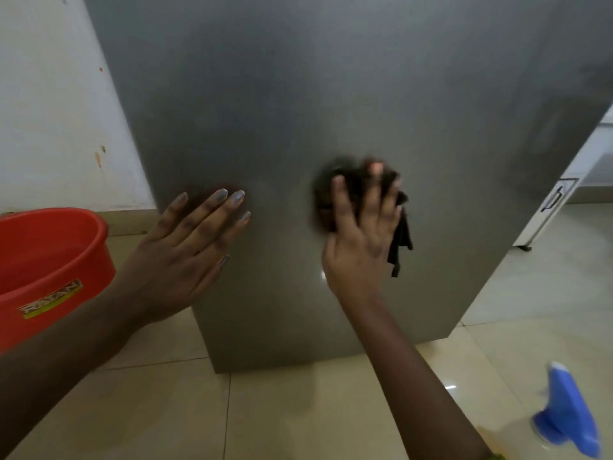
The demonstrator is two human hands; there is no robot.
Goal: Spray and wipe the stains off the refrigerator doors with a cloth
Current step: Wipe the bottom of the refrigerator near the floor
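Right hand (361, 237) grip: fingers straight, pressing dark cloth (402, 235) flat on refrigerator door (331, 94), mid-panel. Left hand (189, 247) released, palm braced left of cloth. Most door surface lies above the cloth; right hand nearer.

We look through one wide-angle camera worn on the head, facing forward and down, close up to the refrigerator door (331, 94), which fills the middle and top of the frame. The floor (298, 410) runs along the bottom, and the door's left edge bows.
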